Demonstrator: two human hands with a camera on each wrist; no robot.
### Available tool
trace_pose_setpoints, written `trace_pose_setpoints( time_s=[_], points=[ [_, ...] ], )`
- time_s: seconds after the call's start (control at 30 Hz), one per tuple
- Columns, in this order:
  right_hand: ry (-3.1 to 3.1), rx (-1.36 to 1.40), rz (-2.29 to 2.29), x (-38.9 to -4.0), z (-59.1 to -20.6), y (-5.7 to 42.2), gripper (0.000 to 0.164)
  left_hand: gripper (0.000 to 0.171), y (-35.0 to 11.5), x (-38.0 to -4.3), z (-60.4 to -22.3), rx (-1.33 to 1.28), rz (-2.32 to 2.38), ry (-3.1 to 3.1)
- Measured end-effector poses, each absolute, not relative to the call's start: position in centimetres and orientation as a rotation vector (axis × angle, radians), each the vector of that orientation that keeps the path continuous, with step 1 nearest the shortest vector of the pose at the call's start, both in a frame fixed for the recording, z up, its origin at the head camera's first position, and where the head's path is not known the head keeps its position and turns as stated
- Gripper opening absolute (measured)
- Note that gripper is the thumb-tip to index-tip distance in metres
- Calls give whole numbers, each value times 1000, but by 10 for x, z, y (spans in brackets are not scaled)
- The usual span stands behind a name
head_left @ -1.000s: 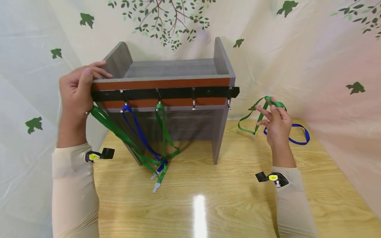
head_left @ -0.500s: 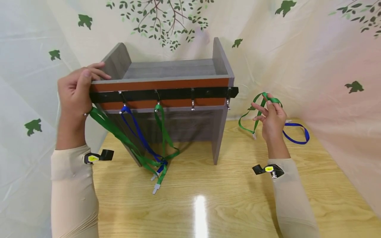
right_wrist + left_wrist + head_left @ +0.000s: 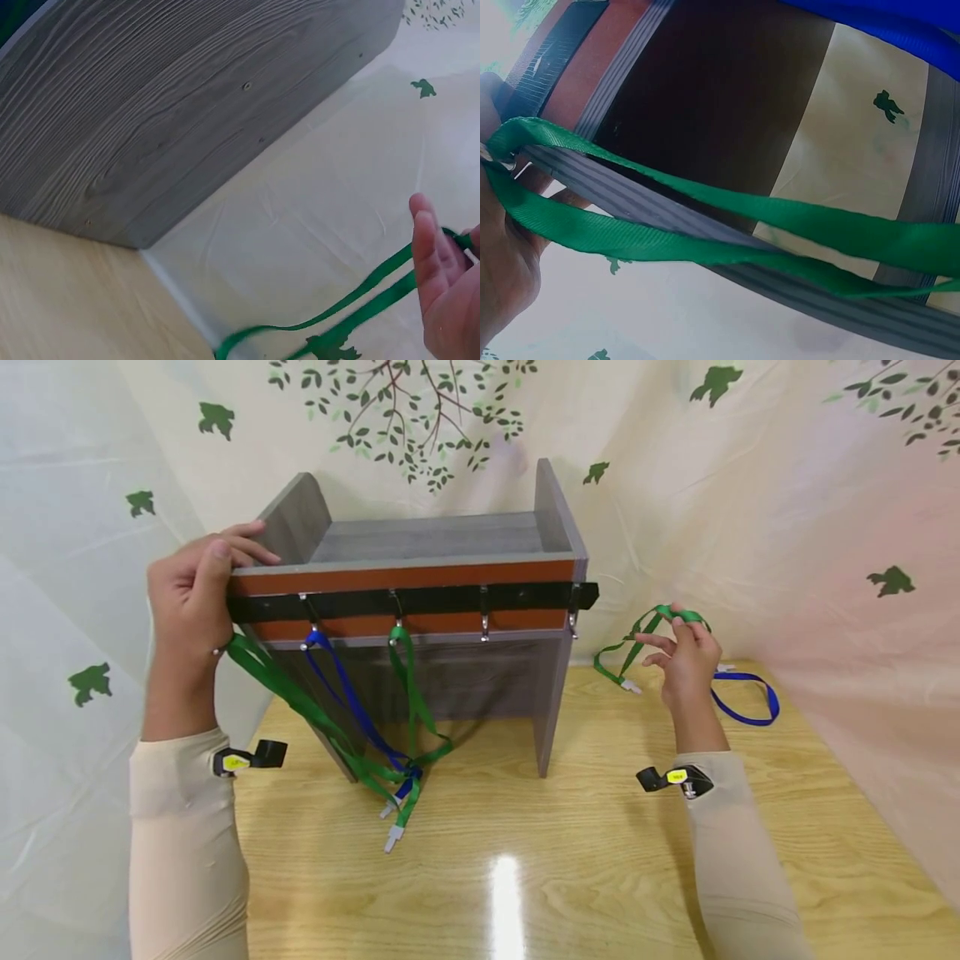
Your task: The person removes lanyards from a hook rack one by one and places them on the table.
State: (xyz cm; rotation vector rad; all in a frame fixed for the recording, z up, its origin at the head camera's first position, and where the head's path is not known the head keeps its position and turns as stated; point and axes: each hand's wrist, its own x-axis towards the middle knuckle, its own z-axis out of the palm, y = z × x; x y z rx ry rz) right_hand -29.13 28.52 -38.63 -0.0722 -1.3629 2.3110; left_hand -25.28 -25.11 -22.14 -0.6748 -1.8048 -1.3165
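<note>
My left hand (image 3: 191, 585) grips the left end of the grey wooden rack (image 3: 435, 537), thumb in front and fingers over the top edge. Just below it a green lanyard (image 3: 288, 691) hangs from the leftmost hook, its two strands filling the left wrist view. Right of the rack, my right hand (image 3: 688, 658) pinches another green lanyard (image 3: 373, 279) between thumb and fingers, with other fingers extended. This lanyard's loop hangs to the left, and its pale clip (image 3: 632, 687) dangles low near the table's back edge.
A black strip (image 3: 442, 602) with several metal hooks crosses the rack's orange front. A blue lanyard (image 3: 365, 720) and a green one (image 3: 415, 681) hang there; two hooks farther right are bare. Another blue lanyard (image 3: 772, 703) lies on the wooden table (image 3: 600, 860), against the curtain.
My right hand has shifted a little left and away from me with the green lanyard, whose clip has swung up slightly. My left hand keeps its grip on the rack.
</note>
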Motion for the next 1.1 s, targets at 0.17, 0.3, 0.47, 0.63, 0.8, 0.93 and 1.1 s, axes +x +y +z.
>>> trace_pose_setpoints(
  time_s=[0.17, 0.3, 0.47, 0.63, 0.8, 0.93, 1.1],
  points=[
    [-1688, -244, 2245, -292, -398, 294, 23, 45, -251, -252, -222, -673, -1328, -1799],
    [-2120, -257, 2020, -295, -407, 299, 27, 46, -252, -252, -222, -673, -1332, -1797],
    [-2528, -126, 1697, -301, -419, 301, 37, 45, -251, -253, -223, -697, -1350, -1787],
    [-2854, 20, 1349, -315, -431, 303, 43, 45, -251, -254, -223, -712, -1352, -1771],
    [-3083, 114, 1023, -327, -441, 304, 45, 45, -252, -254, -223, -719, -1356, -1770],
    [-3145, 101, 977, -333, -449, 303, 45, 45, -252, -253, -223, -707, -1333, -1785],
    [-3124, -72, 1002, -334, -459, 302, 42, 45, -251, -254, -223, -708, -1338, -1777]
  ],
)
